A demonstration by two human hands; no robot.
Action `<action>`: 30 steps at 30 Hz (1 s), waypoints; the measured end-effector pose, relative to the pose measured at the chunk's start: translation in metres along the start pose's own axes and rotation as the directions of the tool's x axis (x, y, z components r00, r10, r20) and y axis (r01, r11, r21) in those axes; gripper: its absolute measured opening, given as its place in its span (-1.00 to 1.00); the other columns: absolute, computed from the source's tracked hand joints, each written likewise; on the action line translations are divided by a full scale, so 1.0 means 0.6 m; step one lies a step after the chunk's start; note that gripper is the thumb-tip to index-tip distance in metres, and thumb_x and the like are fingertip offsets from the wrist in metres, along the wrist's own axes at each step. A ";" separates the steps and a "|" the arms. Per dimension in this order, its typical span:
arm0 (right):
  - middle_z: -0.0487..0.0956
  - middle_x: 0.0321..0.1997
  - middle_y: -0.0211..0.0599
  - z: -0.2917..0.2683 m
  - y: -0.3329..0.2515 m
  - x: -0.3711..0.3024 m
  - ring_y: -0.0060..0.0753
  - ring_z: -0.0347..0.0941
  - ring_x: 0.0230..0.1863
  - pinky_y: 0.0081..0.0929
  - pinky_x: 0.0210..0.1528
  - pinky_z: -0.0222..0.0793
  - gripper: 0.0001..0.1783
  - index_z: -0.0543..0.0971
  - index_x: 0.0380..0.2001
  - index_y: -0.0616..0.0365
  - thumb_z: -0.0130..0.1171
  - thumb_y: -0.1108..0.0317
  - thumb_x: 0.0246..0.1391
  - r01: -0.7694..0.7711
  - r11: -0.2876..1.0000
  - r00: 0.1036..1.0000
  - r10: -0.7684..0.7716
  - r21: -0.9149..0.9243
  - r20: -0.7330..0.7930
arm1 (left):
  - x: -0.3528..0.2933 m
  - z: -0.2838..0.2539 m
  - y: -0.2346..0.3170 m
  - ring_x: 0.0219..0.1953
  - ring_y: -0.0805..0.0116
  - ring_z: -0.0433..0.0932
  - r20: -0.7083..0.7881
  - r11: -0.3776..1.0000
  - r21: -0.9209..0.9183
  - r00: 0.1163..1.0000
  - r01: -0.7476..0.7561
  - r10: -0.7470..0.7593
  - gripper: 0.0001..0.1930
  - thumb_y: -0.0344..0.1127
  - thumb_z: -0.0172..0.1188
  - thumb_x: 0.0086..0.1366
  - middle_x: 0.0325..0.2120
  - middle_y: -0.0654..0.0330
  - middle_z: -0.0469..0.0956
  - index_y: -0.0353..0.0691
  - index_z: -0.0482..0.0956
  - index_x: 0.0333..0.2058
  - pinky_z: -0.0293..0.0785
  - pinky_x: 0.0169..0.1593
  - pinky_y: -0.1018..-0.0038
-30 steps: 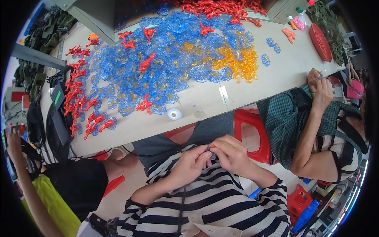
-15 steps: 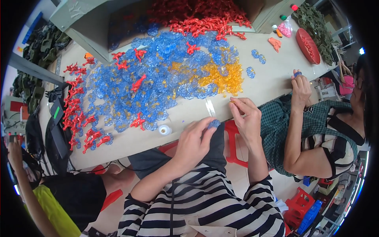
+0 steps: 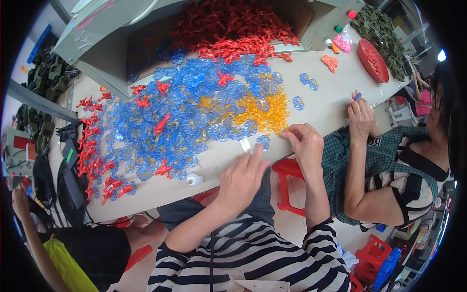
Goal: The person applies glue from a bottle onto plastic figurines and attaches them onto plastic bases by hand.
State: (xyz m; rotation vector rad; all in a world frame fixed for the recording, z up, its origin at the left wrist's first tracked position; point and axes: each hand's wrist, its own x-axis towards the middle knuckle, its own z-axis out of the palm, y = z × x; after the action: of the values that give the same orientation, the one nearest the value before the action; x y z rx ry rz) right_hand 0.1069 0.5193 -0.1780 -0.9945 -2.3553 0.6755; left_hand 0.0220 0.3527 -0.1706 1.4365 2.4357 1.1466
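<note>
My left hand (image 3: 241,179) is over the table's front edge, fingers stretched out and slightly blurred, with nothing in it. Just past its fingertips a clear blue ring-like plastic piece (image 3: 263,141) lies on the table. My right hand (image 3: 307,146) is at the near corner of a pile of small clear orange pieces (image 3: 266,111), thumb and forefinger pinched together. Whatever lies between those fingertips is too small to make out. A broad heap of clear blue plastic pieces (image 3: 165,112) spreads to the left, with some orange bits mixed in.
Red figure-like plastic parts (image 3: 243,46) are heaped at the back; more line the left side (image 3: 88,160). A small white bottle (image 3: 194,179) stands near the front edge. At right are a red tray (image 3: 372,61) and a co-worker's hand (image 3: 361,117) holding a small blue piece.
My left hand has let go of the blue piece, which now lies on the table, and its fingers have straightened. My right hand has come to the orange pile's edge. The view has shifted slightly.
</note>
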 end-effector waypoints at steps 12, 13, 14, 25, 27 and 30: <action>0.55 -0.30 -0.23 0.038 -0.155 -0.099 -0.39 0.47 -0.36 -0.54 -0.41 0.36 -0.64 0.56 -0.25 0.19 0.36 0.43 -0.23 0.050 0.872 0.925 -0.224 0.487 0.306 | -0.138 -0.226 -0.083 -0.48 0.22 0.45 0.076 0.904 -0.126 0.913 0.408 -0.401 -0.88 -0.45 0.25 0.08 -0.52 0.10 0.49 -0.31 0.60 -0.37 0.36 -0.39 0.41; 0.55 -0.25 -0.23 0.054 -0.172 -0.104 -0.35 0.47 -0.31 -0.51 -0.36 0.38 -0.61 0.56 -0.24 0.19 0.37 0.42 -0.24 0.040 0.843 0.900 -0.264 0.536 0.348 | -0.133 -0.214 -0.103 -0.43 0.19 0.44 -0.142 0.927 0.004 0.918 0.374 -0.370 -0.87 -0.46 0.26 0.05 -0.50 0.10 0.49 -0.31 0.59 -0.37 0.36 -0.34 0.37; 0.55 -0.25 -0.23 0.070 -0.186 -0.110 -0.35 0.47 -0.31 -0.51 -0.36 0.38 -0.61 0.56 -0.24 0.19 0.37 0.42 -0.24 0.044 0.840 0.897 -0.272 0.541 0.349 | -0.128 -0.204 -0.121 -0.38 0.17 0.43 -0.347 0.922 0.141 0.890 0.360 -0.295 -0.85 -0.47 0.27 0.03 -0.47 0.10 0.49 -0.31 0.59 -0.37 0.36 -0.30 0.34; 0.55 -0.20 -0.14 0.139 -0.177 -0.131 -0.22 0.49 -0.19 -0.42 -0.13 0.38 -0.61 0.47 -0.19 0.26 0.25 0.57 -0.18 0.315 0.757 0.859 -0.484 0.573 0.167 | -0.099 -0.176 -0.156 -0.31 0.13 0.39 -0.347 0.893 0.272 0.902 0.358 -0.256 -0.76 -0.47 0.29 -0.01 -0.42 0.12 0.47 -0.30 0.55 -0.30 0.35 -0.24 0.33; 0.55 -0.20 -0.12 0.141 -0.173 -0.140 -0.25 0.49 -0.18 -0.42 -0.12 0.38 -0.62 0.44 -0.16 0.26 0.21 0.58 -0.15 0.240 0.759 0.886 -0.427 0.606 0.183 | -0.099 -0.178 -0.158 -0.32 0.09 0.39 -0.311 0.921 0.252 0.926 0.296 -0.213 -0.75 -0.49 0.27 0.00 -0.38 0.10 0.48 -0.32 0.53 -0.29 0.35 -0.23 0.33; 0.55 -0.21 -0.11 0.149 -0.166 -0.144 -0.31 0.49 -0.20 -0.45 -0.12 0.38 -0.61 0.39 -0.11 0.27 0.15 0.58 -0.08 0.174 0.738 0.909 -0.375 0.652 0.182 | -0.106 -0.174 -0.159 -0.31 0.14 0.42 -0.288 0.939 0.165 0.925 0.302 -0.247 -0.76 -0.52 0.25 0.01 -0.36 0.07 0.49 -0.34 0.51 -0.29 0.36 -0.23 0.34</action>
State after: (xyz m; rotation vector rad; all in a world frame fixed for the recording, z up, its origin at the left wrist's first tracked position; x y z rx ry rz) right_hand 0.0553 0.3715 -0.2063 -0.2378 -2.1876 1.4456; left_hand -0.0552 0.2185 -0.1753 0.9838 2.9007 1.1073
